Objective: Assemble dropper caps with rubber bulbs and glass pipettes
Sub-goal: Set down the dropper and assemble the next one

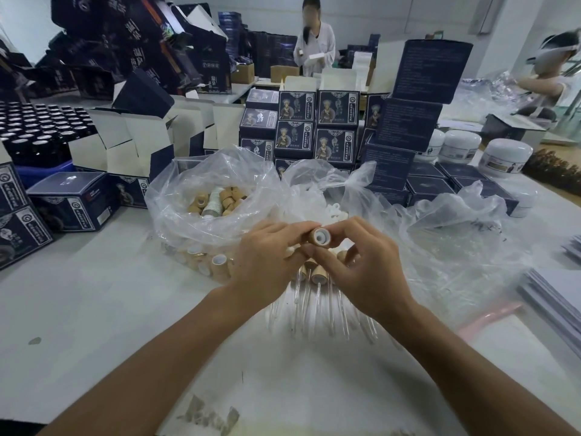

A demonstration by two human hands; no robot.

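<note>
Two hands meet over the middle of the white table (94, 309), and between them sits one tan dropper cap (318, 236), a short wood-coloured cylinder turned open end toward the camera, so the white lining and a pale grey centre show inside the rim. Left hand (267, 259) has its fingers curled in on the cap's left side, and something small and white pokes out beneath those fingers, too hidden to name. Right hand (355, 259) pinches the cap's right side with thumb and forefinger, the other fingers bent loosely below. Directly under the hands lie assembled droppers (317, 278), tan caps up near the knuckles and clear glass pipettes (316, 306) fanning toward the camera across the tabletop. Just beyond the left hand sits a clear plastic bag (201, 184), open at the top and full of loose tan caps (229, 196), with more caps pressed against its near wall. Right behind the held cap, a second clear bag (333, 190) holds small white pieces, likely the rubber bulbs (334, 212), though they are blurred. Further back stand stacks of dark blue printed boxes (314, 121), open white-flapped cartons (135, 143) and, at far left, rows of dark bottles (41, 124). White jars (503, 155) sit at right. One person in white (314, 42) stands at the far table.
</note>
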